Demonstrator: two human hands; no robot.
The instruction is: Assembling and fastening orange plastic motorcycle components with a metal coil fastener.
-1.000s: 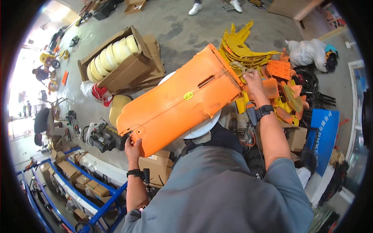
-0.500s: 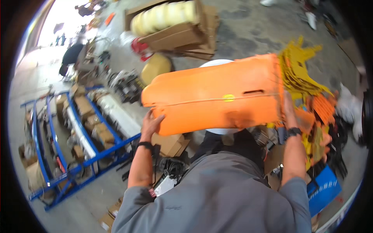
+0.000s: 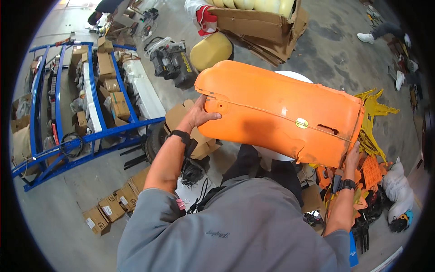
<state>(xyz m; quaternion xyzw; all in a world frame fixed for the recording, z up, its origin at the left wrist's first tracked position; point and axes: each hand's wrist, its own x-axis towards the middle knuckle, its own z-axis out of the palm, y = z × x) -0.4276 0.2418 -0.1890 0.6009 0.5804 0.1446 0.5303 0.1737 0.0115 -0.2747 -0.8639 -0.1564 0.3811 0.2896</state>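
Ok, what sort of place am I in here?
Probably a workshop or storeroom, though I can't say which: there's a blue metal frame holding boxes, a heap of orange and yellow parts, and the big orange panel you're holding.

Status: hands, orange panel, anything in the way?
Left hand gripping orange panel, left end. Right hand against its right end, finger closure unclear. Panel overlaps round white surface; yellow parts beyond right end, nothing visibly blocking hands.

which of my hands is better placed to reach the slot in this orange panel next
Likely your right hand: it's at the right end of the orange panel, close to the slot, while your left hand holds the opposite end.
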